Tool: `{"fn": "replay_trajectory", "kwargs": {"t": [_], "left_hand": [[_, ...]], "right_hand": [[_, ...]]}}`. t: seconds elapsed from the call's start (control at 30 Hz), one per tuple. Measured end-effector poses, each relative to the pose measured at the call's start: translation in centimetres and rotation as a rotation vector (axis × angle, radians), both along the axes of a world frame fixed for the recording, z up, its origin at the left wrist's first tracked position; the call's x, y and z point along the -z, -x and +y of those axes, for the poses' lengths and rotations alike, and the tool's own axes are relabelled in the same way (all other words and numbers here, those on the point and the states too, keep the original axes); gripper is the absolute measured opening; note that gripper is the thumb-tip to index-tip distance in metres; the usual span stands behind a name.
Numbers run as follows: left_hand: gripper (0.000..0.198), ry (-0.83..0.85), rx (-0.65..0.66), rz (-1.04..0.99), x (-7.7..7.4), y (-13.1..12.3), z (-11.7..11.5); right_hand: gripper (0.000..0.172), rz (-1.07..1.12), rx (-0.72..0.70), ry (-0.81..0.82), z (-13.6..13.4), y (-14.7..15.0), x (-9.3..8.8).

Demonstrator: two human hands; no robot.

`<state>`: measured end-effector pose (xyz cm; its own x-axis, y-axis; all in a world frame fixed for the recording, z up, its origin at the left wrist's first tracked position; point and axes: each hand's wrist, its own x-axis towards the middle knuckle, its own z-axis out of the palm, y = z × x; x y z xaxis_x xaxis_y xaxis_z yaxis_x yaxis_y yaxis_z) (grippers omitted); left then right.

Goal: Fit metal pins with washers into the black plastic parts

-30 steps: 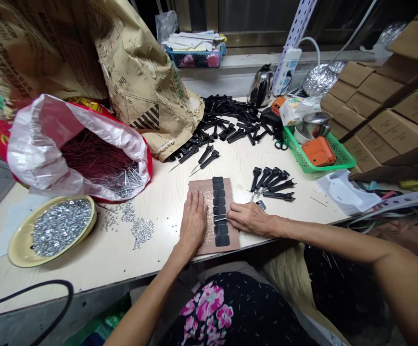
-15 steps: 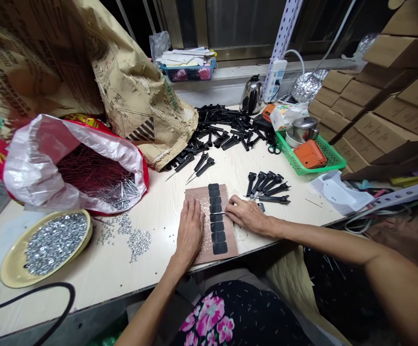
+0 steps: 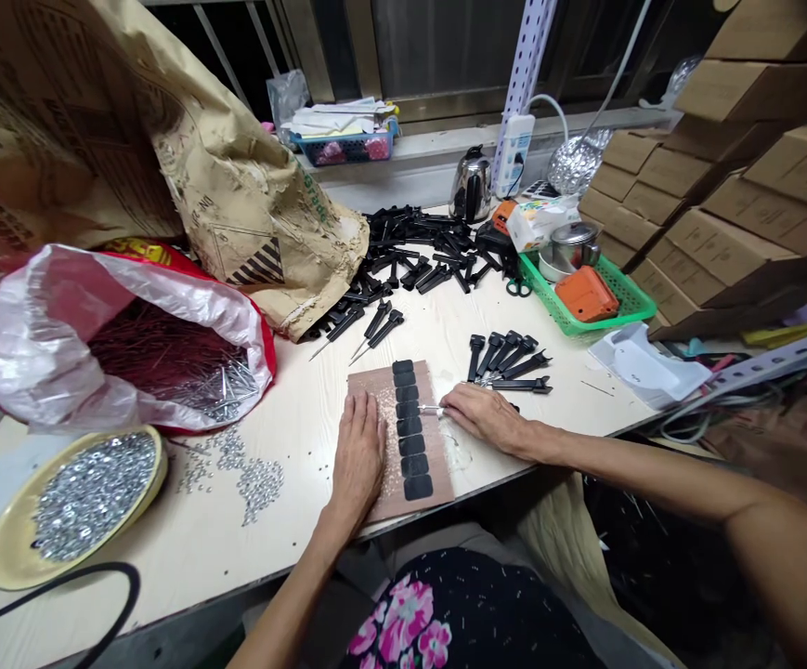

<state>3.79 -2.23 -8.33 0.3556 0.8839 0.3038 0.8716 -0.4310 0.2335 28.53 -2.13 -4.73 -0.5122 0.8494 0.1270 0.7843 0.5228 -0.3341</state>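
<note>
A brown board (image 3: 375, 390) with a column of black slotted blocks (image 3: 409, 429) lies near the table's front edge. My left hand (image 3: 359, 454) rests flat on its left half, fingers stretched out over small silver bits. My right hand (image 3: 481, 415) sits at the board's right edge, fingers pinched on a thin metal pin (image 3: 431, 410) whose tip lies across one black block. A row of black-handled pins (image 3: 507, 358) lies just beyond my right hand.
A pile of black handles (image 3: 423, 251) covers the back of the table. A plastic bag of long pins (image 3: 166, 348) and a yellow dish of silver bits (image 3: 72, 506) sit at left. A green basket (image 3: 626, 297) stands at right, cardboard boxes (image 3: 744, 214) beyond.
My right hand has shifted up the column of blocks, with the pin now across a higher block. My left hand stays flat on the board. The camera has tilted.
</note>
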Motion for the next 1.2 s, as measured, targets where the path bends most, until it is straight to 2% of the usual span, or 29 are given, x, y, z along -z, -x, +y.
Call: {"fn": "replay_trajectory", "kwargs": {"t": [0.07,0.17,0.27,0.4,0.5,0.67,0.8,0.87,0.93,1.07,1.1,1.13,1.2], "left_hand": [[0.047,-0.004,-0.001,0.008,0.0,0.0,0.0],[0.046,-0.01,-0.005,0.007,0.1,0.0,0.0],[0.047,-0.012,0.001,-0.005,0.1,0.1,0.1],[0.047,-0.005,-0.003,-0.015,0.2,0.1,0.1],[0.047,-0.002,-0.008,-0.02,0.4,0.2,0.1],[0.047,-0.004,-0.012,-0.027,0.4,0.2,0.1],[0.047,0.008,-0.02,0.006,0.2,0.2,0.1],[0.047,0.011,-0.018,0.006,0.1,0.2,0.0],[0.048,0.007,-0.018,-0.008,0.2,0.2,0.0],[0.048,-0.008,-0.018,-0.035,0.3,0.2,-0.1],[0.048,-0.009,-0.017,-0.037,0.4,0.1,0.0],[0.048,-0.009,-0.017,-0.039,0.3,0.1,0.0],[0.047,-0.004,-0.018,-0.038,0.3,0.0,0.0]], "right_hand": [[0.021,-0.044,-0.043,-0.067,0.7,0.3,-0.3],[0.019,-0.168,0.055,-0.082,1.5,0.9,-0.1],[0.019,-0.185,0.113,-0.047,1.6,1.0,0.5],[0.016,-0.168,0.031,-0.106,1.0,0.9,0.4],[0.015,-0.201,0.014,-0.092,1.2,1.1,-0.2],[0.016,-0.128,0.074,-0.035,3.8,1.7,-0.1],[0.019,-0.055,0.04,-0.104,6.3,1.9,0.8],[0.021,-0.066,0.033,-0.152,6.5,1.8,1.0],[0.021,-0.1,-0.027,-0.213,5.5,1.6,1.1],[0.02,-0.146,-0.442,-0.379,2.5,1.2,1.3],[0.02,-0.143,-0.497,-0.397,2.3,1.1,1.4],[0.021,-0.14,-0.475,-0.393,2.3,1.1,1.4],[0.025,-0.139,-0.276,-0.347,2.9,1.2,1.3]]}}
